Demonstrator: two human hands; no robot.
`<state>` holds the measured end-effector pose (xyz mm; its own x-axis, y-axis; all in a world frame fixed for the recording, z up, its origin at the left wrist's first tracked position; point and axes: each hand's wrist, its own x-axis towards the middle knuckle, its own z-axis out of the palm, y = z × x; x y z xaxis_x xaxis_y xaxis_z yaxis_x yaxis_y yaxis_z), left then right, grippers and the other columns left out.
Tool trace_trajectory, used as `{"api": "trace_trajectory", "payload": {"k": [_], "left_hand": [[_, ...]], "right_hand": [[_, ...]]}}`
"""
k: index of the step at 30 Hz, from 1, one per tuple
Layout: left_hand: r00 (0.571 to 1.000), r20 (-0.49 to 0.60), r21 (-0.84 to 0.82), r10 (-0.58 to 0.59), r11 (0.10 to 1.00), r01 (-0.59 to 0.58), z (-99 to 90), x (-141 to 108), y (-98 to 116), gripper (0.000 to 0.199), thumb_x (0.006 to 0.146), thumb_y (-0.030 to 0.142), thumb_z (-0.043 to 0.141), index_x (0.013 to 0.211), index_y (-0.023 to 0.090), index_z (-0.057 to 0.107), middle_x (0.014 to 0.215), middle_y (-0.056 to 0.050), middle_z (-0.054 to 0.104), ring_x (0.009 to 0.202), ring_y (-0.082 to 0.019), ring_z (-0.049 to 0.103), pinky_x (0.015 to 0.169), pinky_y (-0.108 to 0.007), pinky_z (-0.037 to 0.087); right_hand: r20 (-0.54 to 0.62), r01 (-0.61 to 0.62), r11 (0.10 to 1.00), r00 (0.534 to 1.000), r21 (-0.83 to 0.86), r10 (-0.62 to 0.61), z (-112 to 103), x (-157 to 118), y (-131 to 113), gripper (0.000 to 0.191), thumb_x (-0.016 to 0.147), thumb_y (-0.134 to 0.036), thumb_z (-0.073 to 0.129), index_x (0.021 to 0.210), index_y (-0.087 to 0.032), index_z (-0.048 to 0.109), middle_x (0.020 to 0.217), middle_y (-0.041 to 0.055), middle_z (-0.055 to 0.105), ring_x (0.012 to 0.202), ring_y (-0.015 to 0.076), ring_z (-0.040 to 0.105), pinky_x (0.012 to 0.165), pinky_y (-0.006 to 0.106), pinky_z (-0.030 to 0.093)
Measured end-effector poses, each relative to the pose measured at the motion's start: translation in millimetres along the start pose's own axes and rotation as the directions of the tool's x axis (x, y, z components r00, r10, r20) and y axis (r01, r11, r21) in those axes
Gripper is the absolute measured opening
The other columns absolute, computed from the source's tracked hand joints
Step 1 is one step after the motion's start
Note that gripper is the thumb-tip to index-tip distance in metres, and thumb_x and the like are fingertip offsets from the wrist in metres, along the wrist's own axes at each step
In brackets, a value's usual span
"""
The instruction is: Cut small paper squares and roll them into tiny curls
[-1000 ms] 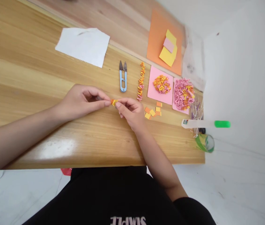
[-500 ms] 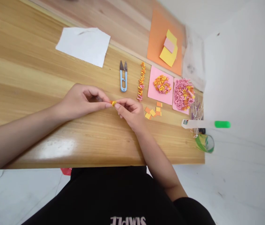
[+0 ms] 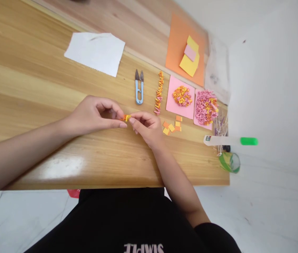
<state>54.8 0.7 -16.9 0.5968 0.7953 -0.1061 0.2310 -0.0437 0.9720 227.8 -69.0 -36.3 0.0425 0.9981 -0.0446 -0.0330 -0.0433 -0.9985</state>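
The right hand (image 3: 147,127) pinched a small orange-and-yellow piece (image 3: 127,118) over the table (image 3: 107,158), a fingertip hold that would suit its size. The left hand (image 3: 96,114) met its other end, thumb apart; whether it gripped, one could not tell. Snips (image 3: 136,88) lay beyond, near both.

Wooden surface (image 3: 33,80), warm yellow-brown, lengthwise grain; paler pinkish-brown planks (image 3: 128,21) along far side. Glossy finish, bright glare (image 3: 63,167) near front edge. Floor (image 3: 33,218) below: white, grey-veined, marble-like. Plain whitish wall (image 3: 275,70) upper right. Lighting soft, even.
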Motion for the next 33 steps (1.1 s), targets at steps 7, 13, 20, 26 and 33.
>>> {"api": "trace_trajectory", "payload": {"k": [7,13,20,26,33], "left_hand": [[0.999,-0.007,-0.008,-0.038,0.999,0.038,-1.6,-2.1,0.5,0.022,0.067,0.042,0.072,0.073,0.021,0.070,0.082,-0.003,0.075,0.081,-0.020,0.068,0.076,-0.026,0.055],[0.999,-0.001,-0.040,-0.037,0.999,0.037,-2.0,-2.6,3.5,0.021,0.071,0.043,0.070,0.073,0.022,0.072,0.091,-0.003,0.077,0.091,-0.023,0.070,0.084,-0.028,0.056],[0.999,-0.019,-0.036,-0.032,0.999,0.032,-0.5,-2.5,2.8,0.019,0.070,0.041,0.072,0.073,0.022,0.073,0.091,-0.003,0.077,0.090,-0.022,0.071,0.084,-0.028,0.056],[0.998,-0.037,-0.014,-0.045,0.999,0.044,0.5,-3.0,3.1,0.019,0.071,0.041,0.071,0.073,0.022,0.073,0.090,-0.003,0.077,0.089,-0.022,0.070,0.084,-0.028,0.055],[0.997,-0.053,0.006,-0.056,0.998,0.056,1.9,-2.1,1.0,0.023,0.071,0.044,0.070,0.073,0.021,0.072,0.087,-0.005,0.077,0.085,-0.022,0.070,0.080,-0.029,0.056]], "right_hand": [[-0.052,-0.056,0.998,0.997,0.038,0.058,-0.3,1.7,0.8,0.029,0.072,-0.046,0.073,0.078,-0.019,0.063,0.056,-0.0063,0.056,0.044,0.0054,0.045,0.043,0.021,0.039],[-0.056,-0.085,0.995,0.995,0.053,0.088,-0.1,3.0,0.1,0.030,0.070,-0.046,0.073,0.078,-0.019,0.062,0.053,-0.0075,0.053,0.043,0.0056,0.045,0.043,0.021,0.040],[-0.067,-0.104,0.994,0.992,0.028,0.106,0.0,2.7,-0.5,0.031,0.070,-0.048,0.073,0.079,-0.020,0.063,0.054,-0.0069,0.055,0.044,0.0061,0.045,0.044,0.022,0.041],[-0.061,-0.100,0.995,0.993,0.020,0.101,0.2,3.1,0.2,0.031,0.071,-0.048,0.072,0.079,-0.020,0.062,0.055,-0.0068,0.054,0.044,0.0056,0.045,0.043,0.021,0.041],[-0.057,-0.105,0.994,0.993,0.035,0.107,0.0,2.6,0.7,0.032,0.070,-0.048,0.074,0.079,-0.020,0.062,0.057,-0.0061,0.056,0.045,0.0056,0.046,0.044,0.021,0.041]]}}
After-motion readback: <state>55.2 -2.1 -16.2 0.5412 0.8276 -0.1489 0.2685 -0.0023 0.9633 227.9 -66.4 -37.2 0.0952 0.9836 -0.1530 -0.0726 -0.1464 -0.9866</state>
